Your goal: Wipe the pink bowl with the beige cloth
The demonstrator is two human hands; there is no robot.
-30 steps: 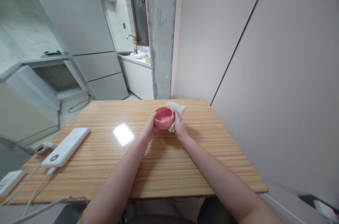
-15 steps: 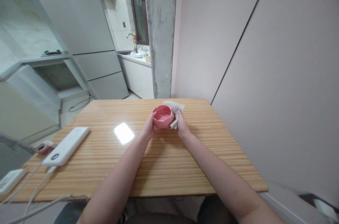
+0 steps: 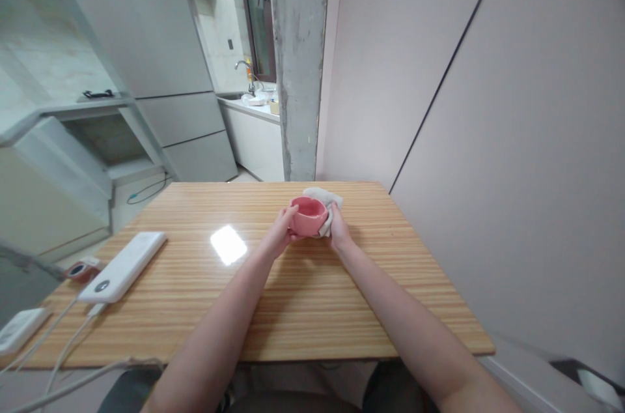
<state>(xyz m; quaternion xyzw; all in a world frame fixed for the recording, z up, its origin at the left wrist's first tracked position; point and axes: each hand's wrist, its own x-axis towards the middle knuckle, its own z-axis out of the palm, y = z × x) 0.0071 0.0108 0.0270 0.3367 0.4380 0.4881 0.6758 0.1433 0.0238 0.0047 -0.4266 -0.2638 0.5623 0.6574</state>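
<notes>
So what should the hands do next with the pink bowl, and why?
Probably turn the pink bowl a little in the left hand, so the right hand can press the beige cloth on a fresh part. The cloth sits against the bowl's right side only; the front wall shows bare.

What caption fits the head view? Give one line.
Left hand steadies a pink bowl while right hand presses a cloth against it.

Bright even light, glare patch on the table (image 3: 342, 309), edges warped.
</notes>
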